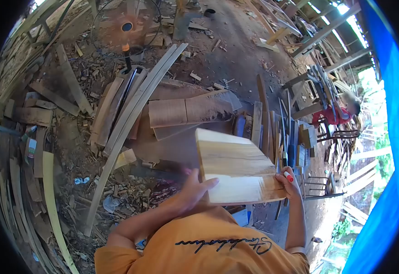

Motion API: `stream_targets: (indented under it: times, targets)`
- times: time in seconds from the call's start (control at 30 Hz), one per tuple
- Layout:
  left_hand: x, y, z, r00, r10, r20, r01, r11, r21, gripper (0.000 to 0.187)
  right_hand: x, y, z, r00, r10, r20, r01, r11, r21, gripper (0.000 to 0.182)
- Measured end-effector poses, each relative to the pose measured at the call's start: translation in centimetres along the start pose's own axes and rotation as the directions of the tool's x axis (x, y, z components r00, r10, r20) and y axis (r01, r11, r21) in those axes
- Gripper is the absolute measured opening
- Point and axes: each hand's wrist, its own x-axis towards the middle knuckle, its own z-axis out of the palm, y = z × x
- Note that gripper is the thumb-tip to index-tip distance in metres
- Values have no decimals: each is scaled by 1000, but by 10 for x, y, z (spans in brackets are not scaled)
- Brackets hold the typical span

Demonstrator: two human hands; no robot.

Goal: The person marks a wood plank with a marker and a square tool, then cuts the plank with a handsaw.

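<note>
A flat wooden board (236,166), pale along its near part and browner beyond, is held tilted in front of my chest. My left hand (194,188) grips its left edge, thumb on the top face and the other fingers partly hidden beyond the edge. At the right corner, my right hand (289,185) clasps the board, and a red-capped marker (289,177) sticks out between its fingers. Past the board lies a wide brown wooden panel (188,113) with a dark line across it.
Long planks (135,107) lean at centre left. A round fan (126,27) stands at the far left. Upright wood pieces (266,123) stand to the right of the panel. A person in red (334,115) sits at the right, near a blue tarp (391,114). Wood scraps litter the ground.
</note>
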Motion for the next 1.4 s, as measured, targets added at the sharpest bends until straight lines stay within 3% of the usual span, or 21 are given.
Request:
stream_targets:
  times: [0.17,0.23,0.33,0.4,0.5,0.57,0.6,0.7,0.73,0.77,0.8,0.83,0.9,0.97,1.07,1.13,1.2,1.23,1.3,1.37,1.4]
  targets:
    - [-6,-25,-33,977,-183,-106,166,975,-150,49,8,-9,33,989,93,-116,-94,996,0,31]
    - [0,-30,-49,974,-178,-140,149,969,-195,47,29,4,51,994,-18,-111,29,995,93,35]
    - [10,-28,-79,951,-226,-210,178,958,-224,45,46,-3,84,1000,-17,-11,18,999,50,34]
    - [10,-14,-90,974,-218,-65,180,912,-368,45,54,-14,104,999,-2,38,-1,997,78,33]
    - [17,-9,-102,952,-204,-228,92,902,-422,35,73,-22,127,986,12,168,-49,975,218,32]
    - [27,-13,-122,977,-162,-142,84,893,-442,33,82,-37,137,971,99,218,-169,927,334,30]
    - [25,-1,-118,975,-170,-143,90,890,-447,33,98,-28,136,971,25,238,-101,944,315,29]
    - [16,15,-116,951,-239,-195,140,898,-417,37,102,-48,143,978,56,201,-100,971,217,32]
    - [23,-1,-134,851,161,-499,-133,987,90,39,105,-52,147,979,51,197,-98,967,234,32]
    - [27,-8,-142,603,607,-518,-232,754,614,41,107,-54,150,983,43,180,-82,973,214,35]
    - [13,18,-98,402,762,-508,-247,625,741,46,110,-56,153,986,36,164,-68,979,192,37]
    - [12,35,-70,406,766,-498,-243,616,749,46,115,-57,154,986,38,163,-72,976,206,37]
    - [21,63,-30,421,901,-109,-347,270,898,45,126,-58,156,981,42,190,-79,978,191,44]
    - [37,84,3,519,812,267,-198,-190,962,47,133,-61,159,983,31,181,-61,985,162,44]
    - [82,83,20,545,768,336,-257,-228,939,41,129,-68,156,987,28,157,-47,992,119,47]
    - [98,83,25,790,575,211,-306,73,949,30,125,-69,146,989,39,141,-55,992,112,49]
    - [98,80,26,782,585,217,-312,65,948,26,123,-64,133,990,-133,-48,138,980,143,51]
    - [96,78,26,775,595,213,-311,65,948,24,120,-61,128,991,-129,-44,134,981,142,51]
    - [95,77,27,782,588,209,-305,69,950,23,109,-55,120,920,-335,-204,389,846,365,46]
    - [93,78,29,785,583,209,-303,67,951,22,79,-62,130,922,-326,-208,387,791,475,40]
    - [92,80,31,779,593,204,-291,55,955,22,66,-62,139,917,-383,-108,379,756,533,35]
